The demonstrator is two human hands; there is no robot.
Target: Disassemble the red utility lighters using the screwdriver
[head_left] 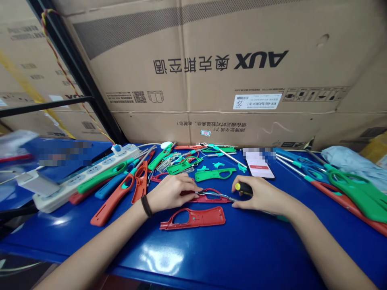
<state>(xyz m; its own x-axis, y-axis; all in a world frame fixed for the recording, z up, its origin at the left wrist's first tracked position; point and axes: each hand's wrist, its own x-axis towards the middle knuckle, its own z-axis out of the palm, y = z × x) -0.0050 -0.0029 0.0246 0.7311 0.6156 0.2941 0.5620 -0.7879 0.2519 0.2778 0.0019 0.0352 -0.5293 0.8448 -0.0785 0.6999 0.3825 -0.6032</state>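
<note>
While bearing down near the narrow end of a red moulded half-casing (208, 199), fingertips (198, 189) of the left hand (171, 192) set close together and nearly straight, with no telling whether pinching the thin bent metal wire (211, 195) along it or only resting beside it. Opposite, fingers (242, 203) of the right hand (260, 195) closed firmly round the black-and-yellow handle of a screwdriver (244, 188), its steel shaft angled down toward the casing's far end, the tip too small to make out. Step in hand: screwdriver work at the wire and casing, both hands brought together over one spot, no screw visible. Casing lying flat on a blue workbench (211, 257), directly between and under the hands, its red plastic clean and its looped grip opening partly covered. Just nearer the body, a second red half-casing (193, 218), flecked with teal. Round the left wrist, a black band (146, 206). Farther out, a green half-casing (214, 174) beyond the hands, long orange casings (111, 205) to the left beside a white power strip (87, 177), green casings (356, 193) at the right, and a large printed cardboard carton (193, 60) behind everything.
</note>
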